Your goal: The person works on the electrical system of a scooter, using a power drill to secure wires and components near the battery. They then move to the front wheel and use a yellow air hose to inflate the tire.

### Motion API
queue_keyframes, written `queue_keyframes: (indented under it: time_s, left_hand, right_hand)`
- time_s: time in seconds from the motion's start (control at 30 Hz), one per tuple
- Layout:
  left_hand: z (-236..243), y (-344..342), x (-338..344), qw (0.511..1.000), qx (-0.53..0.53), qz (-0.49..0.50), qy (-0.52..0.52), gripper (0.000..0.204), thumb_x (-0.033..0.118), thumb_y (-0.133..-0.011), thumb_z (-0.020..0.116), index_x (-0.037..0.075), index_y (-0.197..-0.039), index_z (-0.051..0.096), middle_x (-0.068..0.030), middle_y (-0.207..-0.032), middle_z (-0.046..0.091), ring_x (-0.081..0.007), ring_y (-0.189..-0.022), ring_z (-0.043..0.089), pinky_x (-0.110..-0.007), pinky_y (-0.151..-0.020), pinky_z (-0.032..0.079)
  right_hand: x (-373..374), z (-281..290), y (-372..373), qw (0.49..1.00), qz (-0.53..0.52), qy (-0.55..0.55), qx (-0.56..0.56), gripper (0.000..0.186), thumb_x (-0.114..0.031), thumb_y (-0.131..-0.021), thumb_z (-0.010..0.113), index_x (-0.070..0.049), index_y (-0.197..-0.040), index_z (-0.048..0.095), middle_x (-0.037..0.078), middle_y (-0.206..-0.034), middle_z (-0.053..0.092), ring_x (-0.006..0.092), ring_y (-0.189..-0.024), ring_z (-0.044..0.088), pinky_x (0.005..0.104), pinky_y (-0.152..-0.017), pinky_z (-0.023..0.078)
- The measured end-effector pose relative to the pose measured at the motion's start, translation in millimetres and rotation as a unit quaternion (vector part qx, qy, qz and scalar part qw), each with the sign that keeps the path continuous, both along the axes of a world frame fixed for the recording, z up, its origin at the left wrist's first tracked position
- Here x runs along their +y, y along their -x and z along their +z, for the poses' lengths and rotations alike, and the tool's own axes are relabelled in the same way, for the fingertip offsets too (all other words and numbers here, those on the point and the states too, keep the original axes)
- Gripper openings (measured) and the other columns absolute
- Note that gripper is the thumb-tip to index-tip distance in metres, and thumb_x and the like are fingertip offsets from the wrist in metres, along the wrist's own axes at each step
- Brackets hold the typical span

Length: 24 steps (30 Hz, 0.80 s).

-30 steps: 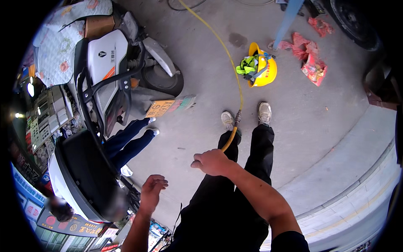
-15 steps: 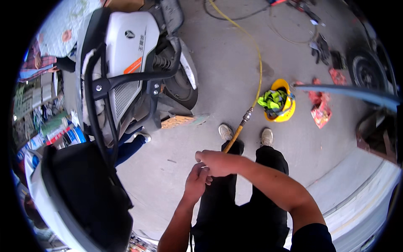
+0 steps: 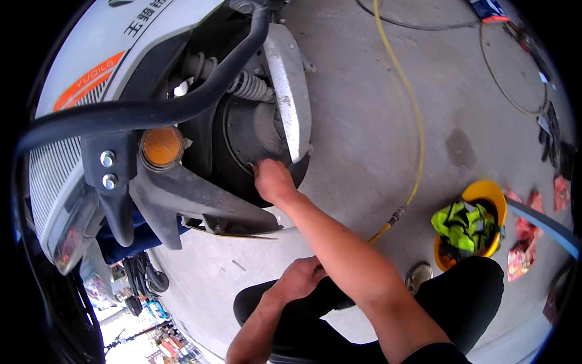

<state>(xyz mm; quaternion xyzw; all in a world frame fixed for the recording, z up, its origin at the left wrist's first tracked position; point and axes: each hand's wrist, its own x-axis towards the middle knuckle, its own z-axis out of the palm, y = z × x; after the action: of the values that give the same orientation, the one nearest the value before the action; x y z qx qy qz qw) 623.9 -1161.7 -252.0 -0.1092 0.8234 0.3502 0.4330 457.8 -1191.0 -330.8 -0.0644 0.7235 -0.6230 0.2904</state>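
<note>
Scooter [image 3: 91, 109], rear end, fills the left and far half of view: white body panel, black grab rail [image 3: 182, 103] arcing across, orange reflector [image 3: 161, 146] under it, grey mudguard [image 3: 290, 97] standing over the rear wheel [image 3: 254, 142]. Coil shock spring [image 3: 245, 85] shows just above the hub.

Concrete floor [image 3: 364, 151], grey and stained, runs right and far. Yellow hose [image 3: 409, 127] crosses it from the far edge down to a metal fitting near the person's shoe [image 3: 418, 276].

Yellow bucket [image 3: 482, 197] at right, stuffed with green cloth; red wrappers lie just beside it, further right.

Right hand [image 3: 274, 181] reaches out to the wheel, fingertips pressed against the dark hub face just below the mudguard's lower edge. Fingers curl in, apparently pinching something small at the rim; what it is cannot be made out.

Left hand [image 3: 300, 280] rests on the left knee, fingers loosely curled, holding nothing visible.

Judgement: the work is at the hub or valve area. Best done with the wrist kept clear of the mudguard's edge, the grip fine and steady, and the left hand braced as it is for balance while crouching. The hose fitting lies near, to the right, within reach.
</note>
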Motion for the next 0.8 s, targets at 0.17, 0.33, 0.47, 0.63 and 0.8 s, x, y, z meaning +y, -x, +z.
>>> queue_keyframes:
  time_s: [0.17, 0.33, 0.47, 0.63, 0.8]
  left_hand:
    - [-20.0, 0.5, -16.3, 0.996, 0.021, -0.035, 0.084, 0.029, 0.014, -0.088, 0.058, 0.004, -0.115, 0.056, -0.0209, -0.101, 0.065, -0.0415, -0.095, 0.059, -0.046, -0.082, 0.048]
    - [-19.0, -1.8, -14.5, 0.996, 0.055, 0.008, 0.075, 0.03, 0.011, -0.086, 0.057, 0.005, -0.116, 0.055, -0.0223, -0.102, 0.064, -0.0417, -0.096, 0.059, -0.047, -0.082, 0.047]
    - [-18.0, -4.0, -7.8, 0.997, 0.038, -0.013, 0.067, 0.026, 0.01, -0.085, 0.056, 0.002, -0.111, 0.058, -0.0235, -0.1, 0.064, -0.0426, -0.095, 0.059, -0.046, -0.081, 0.048]
    - [-26.7, -11.4, -6.2, 0.997, 0.05, -0.002, 0.064, 0.03, 0.005, -0.081, 0.06, 0.0, -0.111, 0.06, -0.0204, -0.108, 0.064, -0.0361, -0.103, 0.059, -0.041, -0.088, 0.047]
    - [-17.9, 3.9, 11.3, 0.996, 0.0, 0.088, 0.023, 0.054, 0.004, -0.074, 0.074, -0.002, -0.123, 0.052, -0.0149, -0.121, 0.06, -0.0244, -0.113, 0.054, -0.037, -0.096, 0.042]
  right_hand:
    - [-7.9, -10.0, 1.5, 0.995, -0.077, 0.064, 0.01, 0.024, -0.019, -0.085, 0.062, 0.004, -0.078, 0.067, 0.029, -0.082, 0.062, 0.0451, -0.082, 0.061, 0.0483, -0.075, 0.05]
    - [-9.3, -17.6, 2.7, 0.991, -0.114, 0.072, -0.006, 0.025, -0.019, -0.079, 0.069, 0.005, -0.086, 0.065, 0.027, -0.085, 0.064, 0.0412, -0.087, 0.063, 0.0447, -0.076, 0.051]
    - [-6.1, -13.1, -1.6, 0.991, -0.095, 0.057, -0.076, 0.028, -0.024, -0.083, 0.063, 0.004, -0.085, 0.066, 0.028, -0.088, 0.064, 0.0421, -0.09, 0.063, 0.0469, -0.079, 0.05]
    - [-5.8, 1.0, -14.6, 0.978, -0.198, 0.065, -0.007, 0.013, -0.008, -0.082, 0.055, 0.001, -0.082, 0.064, 0.024, -0.088, 0.065, 0.0421, -0.084, 0.064, 0.0466, -0.074, 0.053]
    - [-13.9, -4.7, -11.2, 0.986, -0.153, 0.064, -0.028, 0.016, -0.011, -0.084, 0.057, 0.004, -0.086, 0.062, 0.027, -0.088, 0.063, 0.0428, -0.082, 0.064, 0.0487, -0.076, 0.051]
